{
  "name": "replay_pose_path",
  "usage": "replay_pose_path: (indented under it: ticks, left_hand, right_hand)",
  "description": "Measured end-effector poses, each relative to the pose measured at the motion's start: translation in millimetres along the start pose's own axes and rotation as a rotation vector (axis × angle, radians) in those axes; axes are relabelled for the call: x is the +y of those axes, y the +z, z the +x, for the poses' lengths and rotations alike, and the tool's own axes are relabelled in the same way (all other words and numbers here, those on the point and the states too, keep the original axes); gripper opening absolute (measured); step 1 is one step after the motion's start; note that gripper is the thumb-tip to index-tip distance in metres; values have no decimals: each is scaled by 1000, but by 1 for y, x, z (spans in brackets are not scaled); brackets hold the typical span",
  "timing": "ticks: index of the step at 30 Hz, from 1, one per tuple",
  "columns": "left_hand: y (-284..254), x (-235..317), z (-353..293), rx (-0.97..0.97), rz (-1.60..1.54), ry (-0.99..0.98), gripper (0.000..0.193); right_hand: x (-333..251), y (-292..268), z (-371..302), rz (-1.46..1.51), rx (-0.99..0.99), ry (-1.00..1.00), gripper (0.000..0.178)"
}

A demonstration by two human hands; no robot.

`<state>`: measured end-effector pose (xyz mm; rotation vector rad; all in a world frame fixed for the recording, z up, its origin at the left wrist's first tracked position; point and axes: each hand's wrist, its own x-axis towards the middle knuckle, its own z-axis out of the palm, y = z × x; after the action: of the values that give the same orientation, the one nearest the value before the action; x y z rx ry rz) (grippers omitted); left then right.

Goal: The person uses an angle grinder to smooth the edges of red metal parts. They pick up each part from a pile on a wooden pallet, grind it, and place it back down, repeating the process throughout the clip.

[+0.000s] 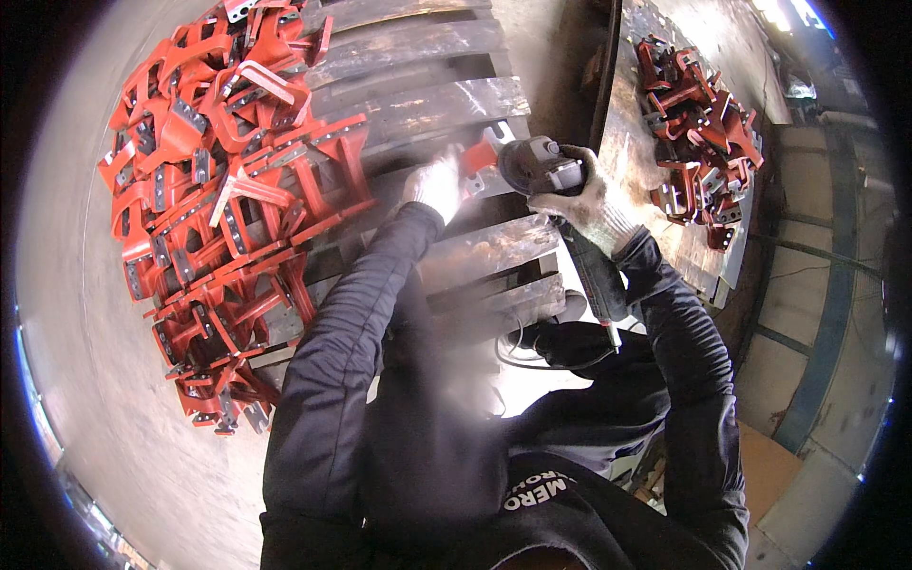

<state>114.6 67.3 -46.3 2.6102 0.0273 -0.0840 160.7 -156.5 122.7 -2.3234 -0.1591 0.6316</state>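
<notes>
In a whitish work glove, my left hand is closed round a red-painted metal bracket with a bare, shiny end plate, over the wooden pallet. My right hand, gloved too, wraps round the head of an angle grinder. The grinder's dark body slants down toward me, its cable running off from the lower end. Its round disc is right beside the bracket's bare end; whether they touch I cannot tell. Glove and bracket hide parts of each other on the left.
A large heap of red metal brackets covers the pallet's left side. More brackets lie piled on a worn wooden board at the right. The grinder's cable loops near my legs. Gaps run between the pallet slats.
</notes>
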Motion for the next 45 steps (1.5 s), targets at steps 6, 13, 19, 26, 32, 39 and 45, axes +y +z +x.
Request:
replay_pose_path:
  ticks: [6, 13, 19, 26, 32, 39, 45]
  left_hand:
    - [8, 0, -3, 91, 64, 62, 51]
    - [7, -2, 1, -20, 59, 17, 67]
    - [14, -7, 3, -90, 37, -38, 76]
    - [2, -2, 0, -136, 82, -46, 78]
    - [16, -5, 3, -83, 52, -41, 74]
    - [7, -3, -2, -45, 41, -30, 67]
    - [3, 0, -5, -42, -70, -40, 67]
  right_hand:
    - [31, -4, -12, 64, -51, 13, 86]
    - [6, 4, 14, 40, -27, -81, 81]
    - [-30, -6, 34, -110, -85, -149, 87]
    - [-8, -10, 16, -55, -127, -28, 85]
    - [-11, -6, 35, -56, -55, -203, 85]
    - [12, -14, 36, -109, -104, -209, 62]
    - [18, -24, 38, 257, -208, 118, 27]
